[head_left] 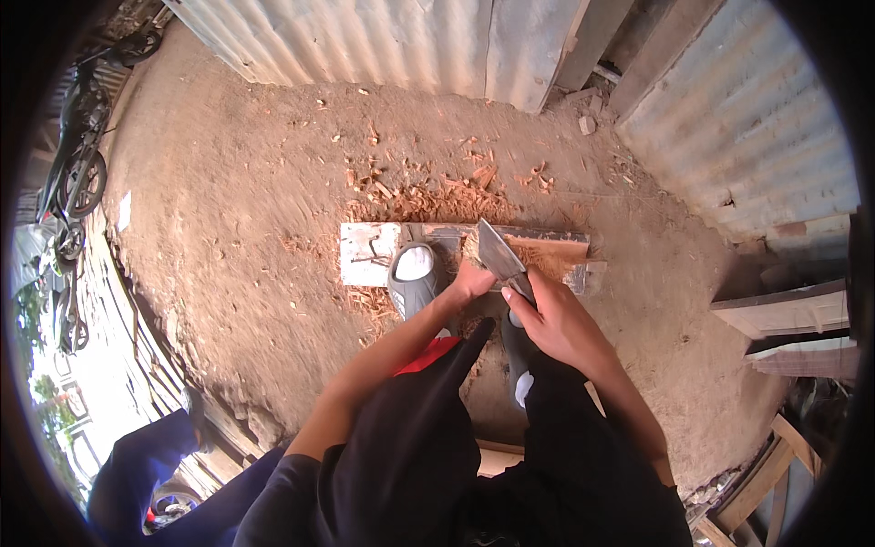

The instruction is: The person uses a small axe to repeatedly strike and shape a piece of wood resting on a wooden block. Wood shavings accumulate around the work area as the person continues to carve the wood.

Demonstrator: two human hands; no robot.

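Observation:
My right hand point(551, 319) is wrapped round the handle of a broad-bladed knife point(499, 252), its grey blade pointing up and to the left. Close beside the blade, my left hand point(474, 278) is closed on a small pale piece of wood point(471, 246), mostly hidden by the fingers and the blade. Both hands are over the near side of a low wooden board point(369, 242) on the ground, with worn white and dark paint. My grey left shoe point(415, 283) rests at the board, left of my hands.
Reddish wood shavings point(428, 199) lie beyond and around the board on the dirt floor point(246, 182). Corrugated metal sheets point(365, 41) stand ahead and to the right. Wooden planks point(788, 310) are at far right. Motorcycles point(82, 173) stand at left; a person's blue-trousered legs point(137, 465) show at lower left.

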